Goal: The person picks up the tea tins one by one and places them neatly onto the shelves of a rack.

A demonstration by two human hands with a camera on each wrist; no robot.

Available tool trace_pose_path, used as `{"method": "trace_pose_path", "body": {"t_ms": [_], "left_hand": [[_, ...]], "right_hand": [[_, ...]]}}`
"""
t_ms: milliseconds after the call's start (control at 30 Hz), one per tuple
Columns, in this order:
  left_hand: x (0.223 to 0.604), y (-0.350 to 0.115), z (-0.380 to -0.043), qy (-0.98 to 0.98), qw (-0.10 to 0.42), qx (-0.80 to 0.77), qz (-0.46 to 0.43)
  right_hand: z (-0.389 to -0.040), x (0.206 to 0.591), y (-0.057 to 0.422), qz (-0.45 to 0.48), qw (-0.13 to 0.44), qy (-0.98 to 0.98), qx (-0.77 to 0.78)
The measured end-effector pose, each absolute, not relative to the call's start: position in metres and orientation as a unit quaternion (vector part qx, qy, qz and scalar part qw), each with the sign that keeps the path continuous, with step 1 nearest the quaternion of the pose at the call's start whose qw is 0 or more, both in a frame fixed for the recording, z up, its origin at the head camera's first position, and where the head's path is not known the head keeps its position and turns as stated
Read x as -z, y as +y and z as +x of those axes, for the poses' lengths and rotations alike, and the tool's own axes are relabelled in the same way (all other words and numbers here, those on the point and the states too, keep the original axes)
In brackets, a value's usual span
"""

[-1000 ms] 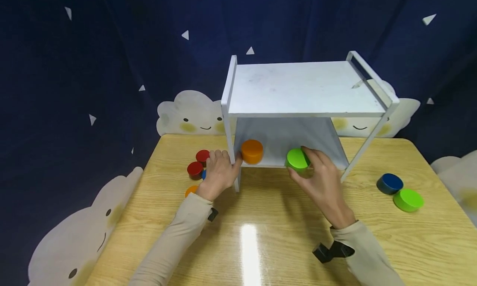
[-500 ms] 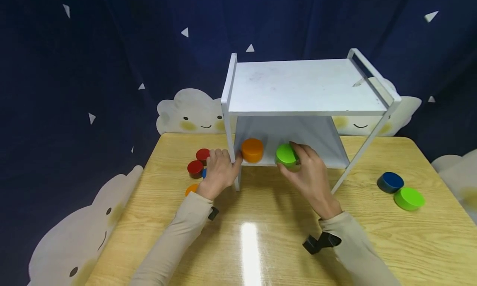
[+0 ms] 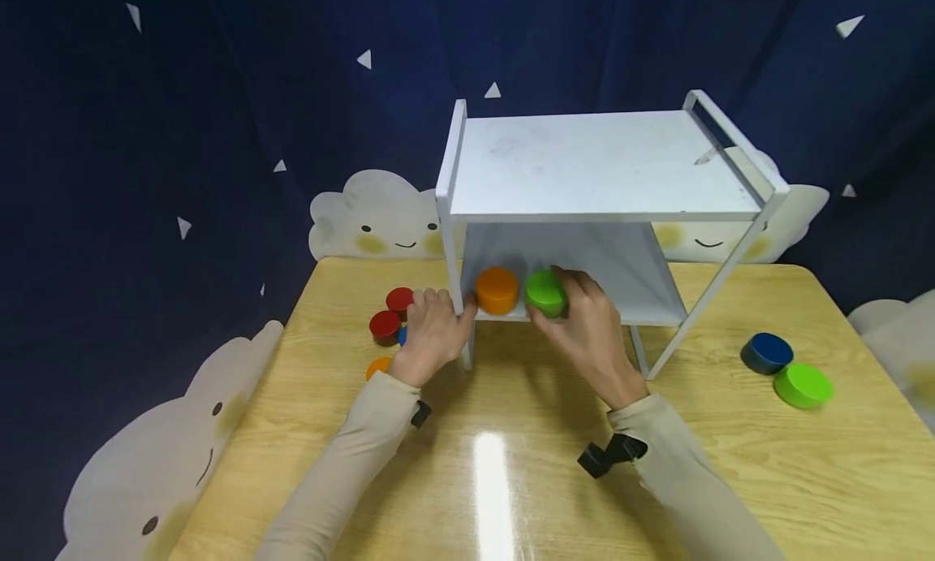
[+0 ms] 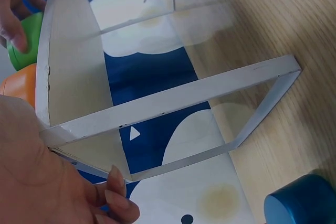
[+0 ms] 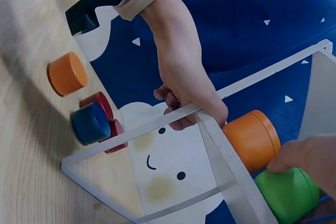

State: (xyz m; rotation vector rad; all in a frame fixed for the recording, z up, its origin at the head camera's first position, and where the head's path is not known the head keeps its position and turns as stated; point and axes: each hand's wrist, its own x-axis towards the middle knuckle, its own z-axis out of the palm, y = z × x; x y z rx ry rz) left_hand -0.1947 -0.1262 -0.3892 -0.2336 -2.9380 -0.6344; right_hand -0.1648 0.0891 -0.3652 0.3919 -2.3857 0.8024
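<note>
A white two-tier shelf rack [image 3: 599, 167] stands on the table. My left hand [image 3: 433, 334] grips its left front post, thumb on the inner side and fingers outside, as the left wrist view [image 4: 58, 177] also shows of the hand. My right hand [image 3: 588, 334] pinches a green round block [image 3: 545, 291] between thumb and fingers at the lower board. Just left of it sits an orange round block [image 3: 497, 291] on that board, near the left post. In the right wrist view the green block [image 5: 287, 195] and orange block [image 5: 253, 139] are side by side.
Left of the rack lie two red round blocks [image 3: 385, 327], a blue one [image 5: 90, 123] and an orange one [image 3: 377, 368], partly behind my left arm. On the right, a blue block [image 3: 766, 353] touches a green block [image 3: 803, 385]. A dark blue curtain [image 3: 219, 98] hangs behind.
My right hand has moved left along the lower board with the green block, bringing it close to the orange one. My left hand has stayed on the post.
</note>
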Motion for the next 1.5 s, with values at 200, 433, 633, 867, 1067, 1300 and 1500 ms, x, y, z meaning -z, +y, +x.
{"method": "trace_pose_path", "body": {"t_ms": [200,433,633,867,1067,1300,1500], "left_hand": [[0.387,-0.126,-0.196,-0.973,0.049,0.213,-0.072],[0.387,-0.127,-0.195,-0.974,0.047,0.207,-0.075],[0.386,-0.126,-0.195,-0.975,0.049,0.205,-0.073],[0.385,-0.126,-0.195,-0.976,0.046,0.201,-0.07],[0.387,-0.126,-0.194,-0.976,0.042,0.203,-0.072],[0.387,-0.126,-0.195,-0.976,0.04,0.2,-0.072],[0.388,-0.126,-0.195,-0.975,0.036,0.207,-0.072]], "right_hand": [[-0.169,0.366,0.087,0.149,0.295,-0.894,-0.303],[-0.169,0.367,0.086,0.143,0.294,-0.895,-0.303],[-0.168,0.366,0.088,0.14,0.281,-0.899,-0.306],[-0.162,0.365,0.096,0.132,0.28,-0.899,-0.31],[-0.153,0.37,0.106,0.136,0.304,-0.891,-0.31],[-0.144,0.374,0.119,0.138,0.331,-0.87,-0.338],[-0.136,0.376,0.127,0.133,0.35,-0.866,-0.331]]}}
